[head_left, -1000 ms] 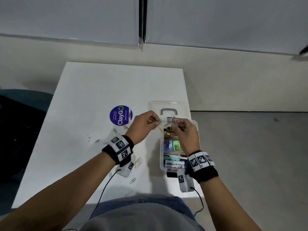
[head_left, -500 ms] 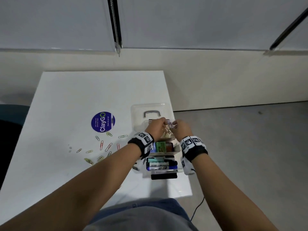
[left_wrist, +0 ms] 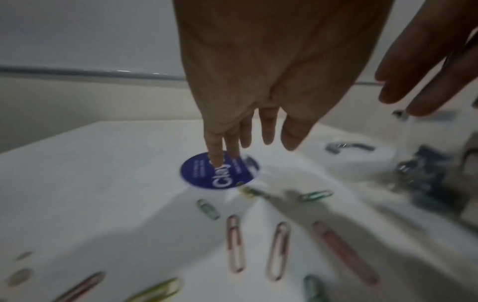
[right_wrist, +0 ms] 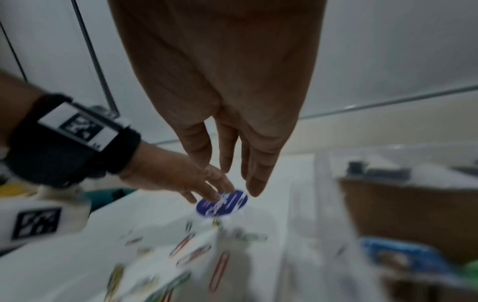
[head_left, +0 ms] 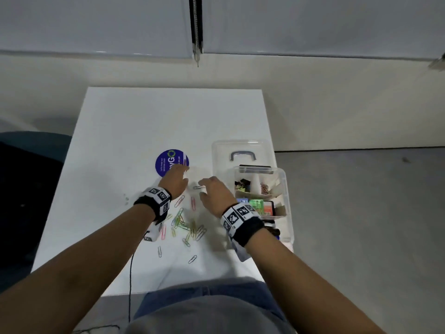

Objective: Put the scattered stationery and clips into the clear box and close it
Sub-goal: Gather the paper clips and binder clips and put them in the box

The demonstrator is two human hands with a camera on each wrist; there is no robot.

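Several coloured paper clips (head_left: 190,227) lie scattered on the white table (head_left: 120,131), blurred in the right wrist view (right_wrist: 220,265). The clear box (head_left: 287,189) stands to their right, its lid (head_left: 240,147) laid open behind it; binder clips, markers and small packets sit inside. My left hand (head_left: 177,178) hovers over the clips with fingers straight and empty, its fingertips (left_wrist: 214,159) over a blue sticker (left_wrist: 201,175). My right hand (head_left: 210,189) is just left of the box, its fingers (right_wrist: 254,179) straight and holding nothing. Pink clips (left_wrist: 234,243) lie under my left wrist.
The round blue sticker (head_left: 168,161) is stuck flat to the table beyond the clips. The box sits at the table's right edge (head_left: 271,141), with grey floor (head_left: 361,213) beyond. A black cable (head_left: 131,266) hangs from my left wrist over the near edge.
Both hands have left the box's far compartment, where they held clips, and moved left over the scattered paper clips. Their fingers have opened out and are now empty.
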